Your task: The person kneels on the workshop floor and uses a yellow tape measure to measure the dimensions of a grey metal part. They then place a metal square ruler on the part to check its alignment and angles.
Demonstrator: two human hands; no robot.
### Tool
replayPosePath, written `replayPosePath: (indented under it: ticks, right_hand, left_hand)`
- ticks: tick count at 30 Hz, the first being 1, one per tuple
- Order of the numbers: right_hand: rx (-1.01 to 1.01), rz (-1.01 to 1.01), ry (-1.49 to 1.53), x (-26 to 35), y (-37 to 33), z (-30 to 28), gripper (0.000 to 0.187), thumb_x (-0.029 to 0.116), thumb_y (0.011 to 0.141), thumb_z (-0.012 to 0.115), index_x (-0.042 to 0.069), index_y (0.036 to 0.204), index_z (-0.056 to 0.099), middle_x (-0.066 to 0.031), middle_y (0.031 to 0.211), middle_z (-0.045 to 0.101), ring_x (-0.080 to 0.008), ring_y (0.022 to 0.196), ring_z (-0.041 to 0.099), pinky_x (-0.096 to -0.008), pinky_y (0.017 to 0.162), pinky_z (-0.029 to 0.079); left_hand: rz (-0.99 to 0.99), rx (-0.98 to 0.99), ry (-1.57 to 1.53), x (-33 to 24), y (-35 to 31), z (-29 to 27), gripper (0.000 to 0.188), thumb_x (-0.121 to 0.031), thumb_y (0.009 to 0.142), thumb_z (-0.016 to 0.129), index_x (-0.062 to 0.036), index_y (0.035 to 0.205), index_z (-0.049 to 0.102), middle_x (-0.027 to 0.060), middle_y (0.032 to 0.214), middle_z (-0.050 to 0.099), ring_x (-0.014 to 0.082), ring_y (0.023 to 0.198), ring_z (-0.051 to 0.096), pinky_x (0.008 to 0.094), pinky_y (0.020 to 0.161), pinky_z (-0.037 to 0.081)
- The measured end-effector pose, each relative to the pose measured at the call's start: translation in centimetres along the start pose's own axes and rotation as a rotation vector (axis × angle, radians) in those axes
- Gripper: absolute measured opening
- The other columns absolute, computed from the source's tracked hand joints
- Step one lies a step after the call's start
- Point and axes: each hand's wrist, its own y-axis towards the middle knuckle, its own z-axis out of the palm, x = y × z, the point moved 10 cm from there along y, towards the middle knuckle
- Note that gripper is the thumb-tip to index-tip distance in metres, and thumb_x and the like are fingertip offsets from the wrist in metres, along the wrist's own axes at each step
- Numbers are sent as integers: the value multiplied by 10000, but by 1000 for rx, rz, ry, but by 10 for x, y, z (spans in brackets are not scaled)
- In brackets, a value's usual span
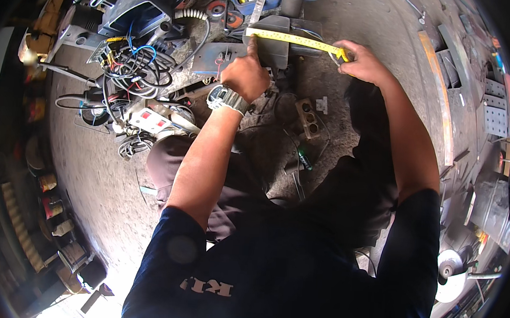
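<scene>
At the far left, a red can (52, 207) sits among dim clutter along the edge of the floor (106, 178). Further in, near the top, is a dark, box-shaped housing (136, 20), with a heap of tangled black cables (146, 68) just below it and a blue wire looping over the heap. A white plate with red patches (149, 120) lies beneath the cables.

Next comes the left hand (246, 78), with a watch (217, 97) on its wrist. Its index finger is stretched out, the tip at the left end of the yellow tape (293, 39); the other fingers are curled, and I cannot tell whether that grip closes on anything. Beyond it stand a blue crate (240, 5) and a short grey pipe (291, 1).

Under the tape is a dark metal piece (272, 55). The tape crosses its upper part and runs on past its right side, between the two hands, to the yellow tape measure (343, 54). Below lies a socket block (308, 120). The right hand (363, 63) has its grip closed around the tape measure.

On the right, a long rusty-orange bar (439, 92) lies on the floor, then a perforated metal plate (496, 108).
</scene>
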Motion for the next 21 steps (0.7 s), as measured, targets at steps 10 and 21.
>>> replayPosePath:
  ticks: [10,21]
  right_hand:
    - [2,-22,-13,4,-1,1,576,60,815,701,131,1378,601,-62,1000,707,-165,928,666,-337,827,524]
    - [35,30,105,9,-8,0,558,64,829,705,136,1376,621,-44,995,708,-134,909,666,-299,808,523]
  left_hand:
    - [-7,29,-19,-1,0,-1,859,-283,886,604,-39,1633,259,316,951,734,473,904,735,550,866,590]
    - [-21,83,38,-7,-12,-4,883,-290,920,607,-35,1658,195,271,982,753,414,912,755,508,842,601]
